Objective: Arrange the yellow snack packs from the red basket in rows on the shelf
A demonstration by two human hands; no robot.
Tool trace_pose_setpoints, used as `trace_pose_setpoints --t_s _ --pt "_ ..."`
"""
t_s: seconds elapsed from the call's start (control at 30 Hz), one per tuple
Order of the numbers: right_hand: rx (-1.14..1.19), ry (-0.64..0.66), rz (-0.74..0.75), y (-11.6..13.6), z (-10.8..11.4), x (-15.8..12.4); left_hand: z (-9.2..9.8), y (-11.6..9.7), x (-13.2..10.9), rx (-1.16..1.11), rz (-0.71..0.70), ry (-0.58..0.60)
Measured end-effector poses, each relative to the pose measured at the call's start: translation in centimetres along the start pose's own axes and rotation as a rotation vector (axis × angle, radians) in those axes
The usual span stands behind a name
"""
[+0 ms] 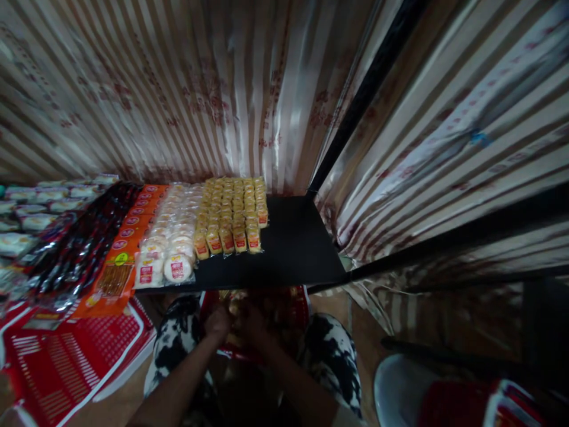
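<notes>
My left hand (pixel 217 323) reaches into a red container (pixel 306 305) between my knees, under the shelf's front edge. Its fingers look curled, but what they hold is lost in shadow. Close beside it, also inside the container, is my right hand (pixel 252 325), its fingers too dim to make out. Small yellowish wrapped pieces (pixel 235 301) show between and just beyond both hands. Above them, on the black shelf (pixel 293 252), stand rows of yellow packaged snack cakes (pixel 227 228).
Left of the cakes lie round white packaged pastries (pixel 178 267), orange snack packets (pixel 116 276) and dark shiny packets (pixel 80 255). A red basket (pixel 66 367) sits lower left. Black metal bars (pixel 364 89) frame the shelf before striped sheeting (pixel 249 89). A pale rounded object (pixel 395 385) is lower right.
</notes>
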State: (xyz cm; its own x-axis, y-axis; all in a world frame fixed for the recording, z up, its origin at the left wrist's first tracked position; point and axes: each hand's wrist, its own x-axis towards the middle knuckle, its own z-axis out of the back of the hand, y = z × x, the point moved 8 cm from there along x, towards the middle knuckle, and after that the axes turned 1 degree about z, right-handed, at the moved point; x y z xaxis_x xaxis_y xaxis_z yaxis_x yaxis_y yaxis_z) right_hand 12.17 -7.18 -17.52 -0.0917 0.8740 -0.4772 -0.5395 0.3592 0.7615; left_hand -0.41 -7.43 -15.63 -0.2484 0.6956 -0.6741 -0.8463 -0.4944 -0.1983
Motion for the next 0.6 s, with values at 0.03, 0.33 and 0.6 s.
trace_pose_setpoints --t_s 0.03,0.33,0.6 --pt "0.039 -0.022 0.023 0.3 0.7 -0.4 0.1 -0.3 -0.4 -0.029 -0.017 -0.009" --pt "0.186 -0.210 0.153 1.4 7.3 -4.0 1.3 -4.6 -5.5 -0.526 -0.254 -0.103" --pt "0.294 -0.310 0.300 3.6 13.2 -5.6 4.6 -10.6 -9.0 -0.866 -0.410 -0.076"
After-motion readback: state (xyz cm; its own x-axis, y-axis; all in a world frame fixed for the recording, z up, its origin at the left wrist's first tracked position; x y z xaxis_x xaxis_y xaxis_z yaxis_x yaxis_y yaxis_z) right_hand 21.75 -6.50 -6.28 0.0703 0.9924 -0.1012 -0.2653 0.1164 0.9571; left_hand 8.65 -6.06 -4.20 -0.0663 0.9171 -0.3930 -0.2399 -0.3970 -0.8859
